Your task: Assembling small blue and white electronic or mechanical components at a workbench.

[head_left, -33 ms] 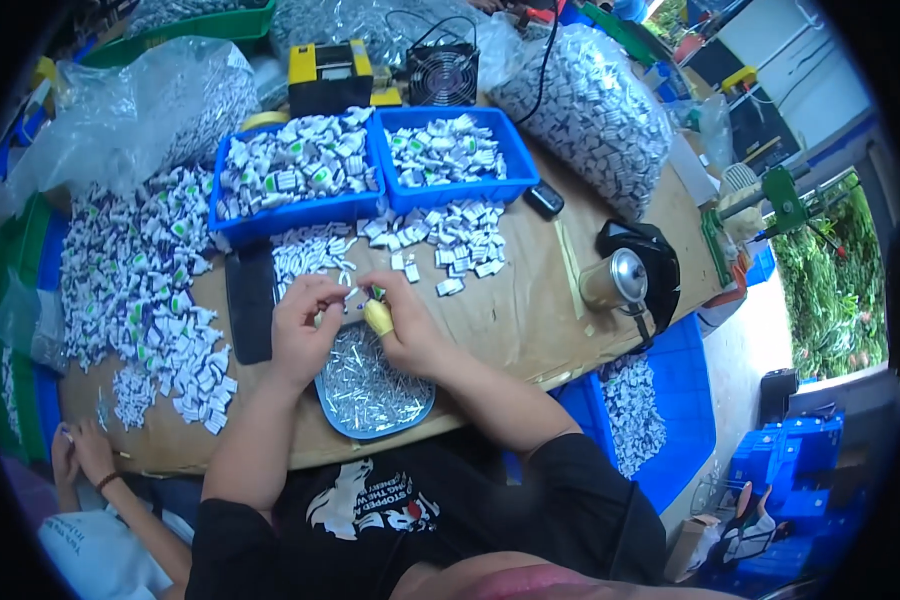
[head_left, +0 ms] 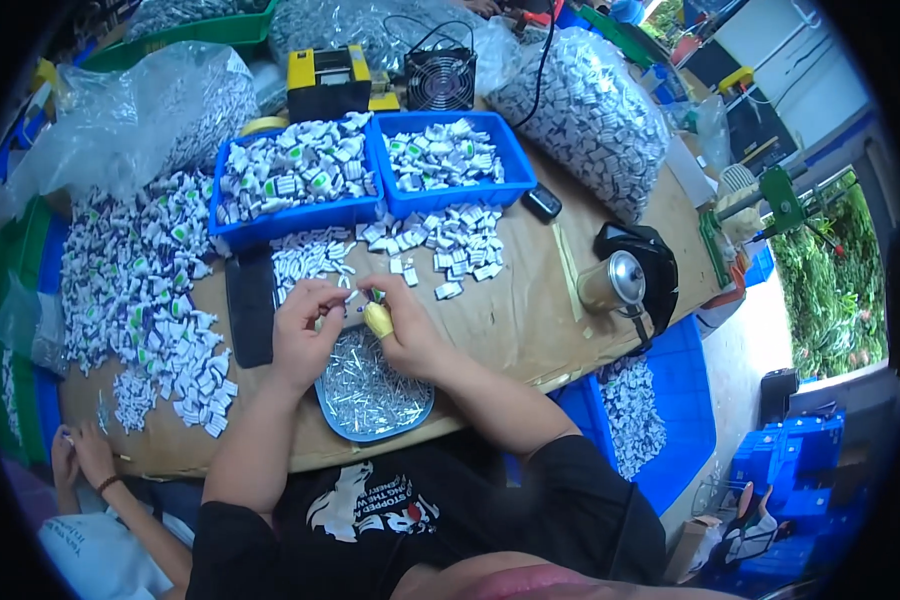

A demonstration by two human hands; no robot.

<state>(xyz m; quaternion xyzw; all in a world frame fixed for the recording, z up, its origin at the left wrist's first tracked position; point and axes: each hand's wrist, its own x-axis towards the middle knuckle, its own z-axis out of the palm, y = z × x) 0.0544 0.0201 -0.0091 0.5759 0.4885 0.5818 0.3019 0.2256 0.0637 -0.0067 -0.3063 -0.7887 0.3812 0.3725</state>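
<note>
Blue tray of loose metal pins sits nearest the body, under the wrists. White piece is up at the fingertips, just past the tray's far edge. Should be light, stiff, probably plastic, a bit slick, hard to crush; best pinched by its sides near one end, other end left free. Left hand: thumb and index nearly closed, pinching the piece. Right hand, yellow wrap on one digit: fingertips close together beside it; too small to tell if they grip anything. Beyond: small white parts, then two filled bins.
</note>
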